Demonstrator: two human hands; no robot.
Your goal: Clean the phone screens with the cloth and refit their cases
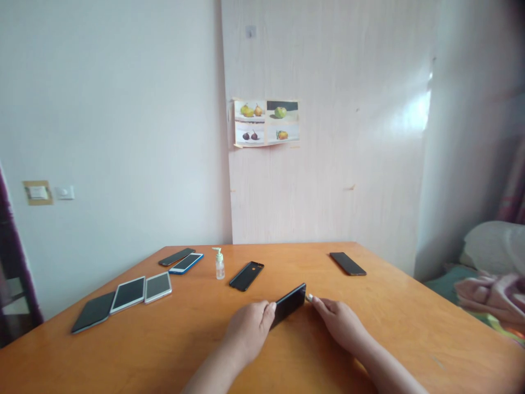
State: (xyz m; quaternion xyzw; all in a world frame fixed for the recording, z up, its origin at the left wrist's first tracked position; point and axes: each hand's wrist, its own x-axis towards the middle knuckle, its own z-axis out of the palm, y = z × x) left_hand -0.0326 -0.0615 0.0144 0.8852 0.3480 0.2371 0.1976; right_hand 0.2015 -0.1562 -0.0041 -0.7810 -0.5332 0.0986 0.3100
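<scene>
Nearest is the left hand [248,327], its fingers [269,314] curled round the near end of a black phone [289,306] that is tilted up. The right hand [340,324] pinches close by the far end; I can't tell if it holds something tiny. On the orange worktop [197,345], going by that phone, a black case [246,277] and a pump bottle [220,268] are at ten o'clock, another phone [348,264] at two.

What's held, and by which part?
Left hand holds the dark phone by its near end; right hand seems to pinch a tiny item, details unclear, near the far end.
</scene>
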